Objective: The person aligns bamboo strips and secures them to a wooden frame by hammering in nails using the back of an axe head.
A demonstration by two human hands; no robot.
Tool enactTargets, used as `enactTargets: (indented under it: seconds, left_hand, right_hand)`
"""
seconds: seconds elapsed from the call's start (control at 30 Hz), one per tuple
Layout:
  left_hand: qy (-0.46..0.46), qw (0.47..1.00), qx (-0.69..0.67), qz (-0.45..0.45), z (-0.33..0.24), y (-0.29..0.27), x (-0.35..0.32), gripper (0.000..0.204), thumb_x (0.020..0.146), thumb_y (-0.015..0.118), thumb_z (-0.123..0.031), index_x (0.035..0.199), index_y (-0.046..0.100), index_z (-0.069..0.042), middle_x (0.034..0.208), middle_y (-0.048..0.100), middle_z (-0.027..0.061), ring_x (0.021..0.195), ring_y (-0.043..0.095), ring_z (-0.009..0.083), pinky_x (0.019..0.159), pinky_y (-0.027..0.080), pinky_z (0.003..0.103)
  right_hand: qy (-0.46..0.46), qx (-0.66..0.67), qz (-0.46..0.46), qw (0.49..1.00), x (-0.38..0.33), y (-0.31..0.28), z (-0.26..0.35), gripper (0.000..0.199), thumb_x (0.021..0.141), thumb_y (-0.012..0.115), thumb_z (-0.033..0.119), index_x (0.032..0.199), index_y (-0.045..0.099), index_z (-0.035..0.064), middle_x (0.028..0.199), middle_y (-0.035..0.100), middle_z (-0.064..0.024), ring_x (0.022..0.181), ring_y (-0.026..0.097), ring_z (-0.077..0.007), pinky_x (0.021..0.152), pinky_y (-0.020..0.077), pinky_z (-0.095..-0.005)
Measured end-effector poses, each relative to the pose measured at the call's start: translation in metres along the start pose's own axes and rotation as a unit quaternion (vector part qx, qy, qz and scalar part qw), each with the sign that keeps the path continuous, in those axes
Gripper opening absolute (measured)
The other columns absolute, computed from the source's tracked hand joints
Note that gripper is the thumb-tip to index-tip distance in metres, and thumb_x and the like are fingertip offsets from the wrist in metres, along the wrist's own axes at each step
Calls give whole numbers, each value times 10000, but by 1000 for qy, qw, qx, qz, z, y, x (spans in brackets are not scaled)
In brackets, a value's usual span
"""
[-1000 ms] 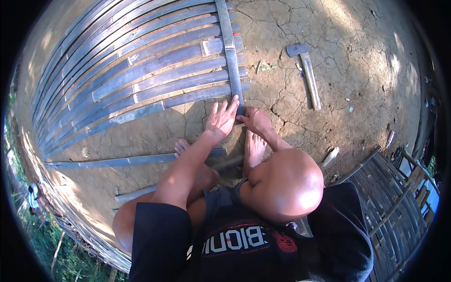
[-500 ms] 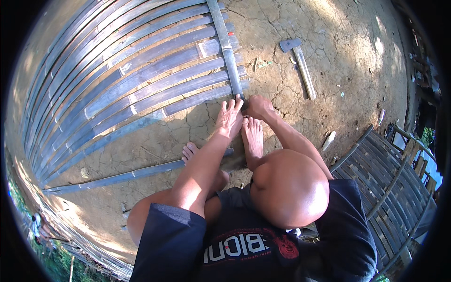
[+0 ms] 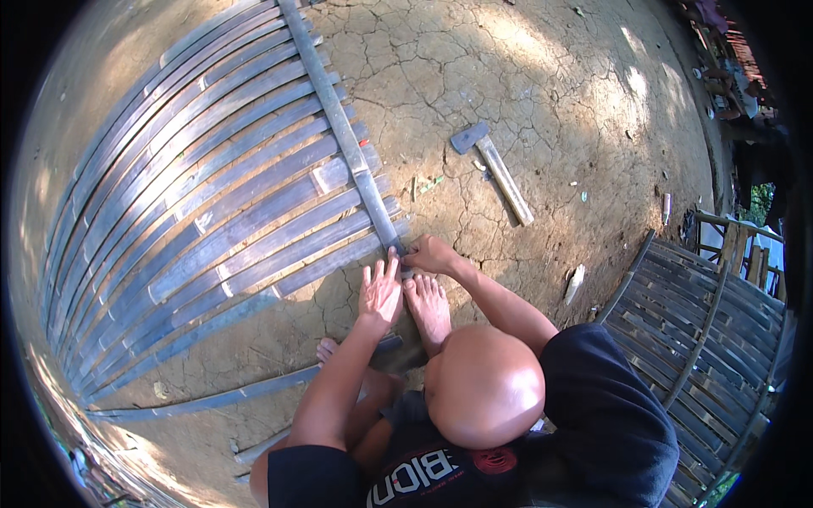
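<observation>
A long bamboo crosspiece (image 3: 341, 127) lies over the right ends of a row of bamboo slats (image 3: 246, 229). At its near end my left hand (image 3: 383, 286) is open, its fingers stretched forward and one fingertip on the strip. My right hand (image 3: 430, 254) is closed just beside that end, with its fingertips at a small dark spot; what they pinch is mostly hidden. My bare foot (image 3: 428, 306) stands right behind both hands. On the ground beyond them lies a hammer (image 3: 493, 173) with a dark head and a wooden handle.
Cracked bare earth (image 3: 423, 76) surrounds the slats. One loose bamboo strip (image 3: 246, 391) lies nearer me on the left. To the right stands a slatted bamboo panel (image 3: 677, 322). A pale scrap (image 3: 575, 284) and other small bits lie about, with people at the far right.
My view has shifted, so the slats, hammer and panel sit differently in the picture. Both hands remain at the crosspiece's near end, with only slight finger movement.
</observation>
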State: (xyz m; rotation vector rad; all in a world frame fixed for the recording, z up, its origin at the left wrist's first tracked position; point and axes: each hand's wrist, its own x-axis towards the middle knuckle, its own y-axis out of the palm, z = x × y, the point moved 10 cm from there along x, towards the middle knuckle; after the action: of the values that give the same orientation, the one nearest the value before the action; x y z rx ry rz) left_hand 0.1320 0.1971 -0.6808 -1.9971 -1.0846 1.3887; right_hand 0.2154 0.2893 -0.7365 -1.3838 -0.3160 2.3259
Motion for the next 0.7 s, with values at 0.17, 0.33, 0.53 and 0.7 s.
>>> enactTargets:
  seconds: [0.17,0.33,0.53,0.7]
  left_hand:
    - [31,998,22,-55,3,-11,-9,694,863,632,-208,1490,439,20,1616,338,97,1313,462,302,1075,379,451]
    - [75,982,-84,-155,12,-32,-3,499,849,613,-99,1338,603,-3,1392,559,127,1172,542,315,1000,432,487]
    - [19,951,-111,-287,65,-118,47,597,884,663,-142,1458,504,-91,1488,443,204,1345,438,395,1103,354,527]
    - [-129,949,-94,-270,131,-182,139,997,874,734,-334,1640,114,-179,1680,-25,236,1545,-33,458,1194,96,654]
  right_hand:
    - [-48,77,-166,982,16,-73,15,357,919,646,351,899,721,3,793,708,-214,723,701,-335,697,535,-444]
    - [-53,106,-267,956,22,-152,22,343,943,617,318,953,727,-7,791,721,-209,708,703,-321,691,540,-433]
    - [-101,162,-375,907,58,-266,6,330,938,626,280,928,717,-38,708,692,-130,641,649,-189,603,508,-379]
    - [-170,25,-372,912,127,-379,111,320,931,612,302,990,722,8,801,717,-177,744,701,-309,688,526,-415]
